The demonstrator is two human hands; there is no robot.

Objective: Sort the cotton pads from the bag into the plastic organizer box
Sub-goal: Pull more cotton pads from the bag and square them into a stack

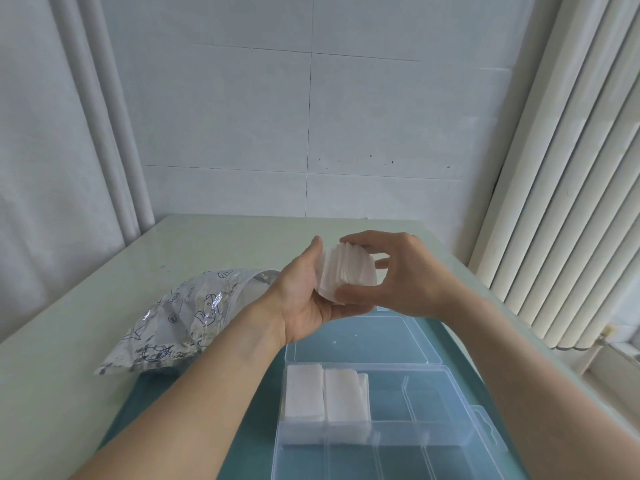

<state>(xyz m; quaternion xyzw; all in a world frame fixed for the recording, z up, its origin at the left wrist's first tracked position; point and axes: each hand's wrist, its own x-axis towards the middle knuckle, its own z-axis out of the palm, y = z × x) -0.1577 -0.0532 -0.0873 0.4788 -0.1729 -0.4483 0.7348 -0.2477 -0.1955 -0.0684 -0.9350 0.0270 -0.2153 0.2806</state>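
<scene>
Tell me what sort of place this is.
Probably a plain indoor room, home or office: a pale table stands against a white panelled wall, with vertical blinds at a window on the right.

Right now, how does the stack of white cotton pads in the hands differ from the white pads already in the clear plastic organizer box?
The held stack of white cotton pads is fanned and uneven, gripped above the table between left hand and right hand. The pads in the clear plastic organizer box lie flat in two neat stacks, side by side, untouched. Both are white, rectangular pads.
</scene>
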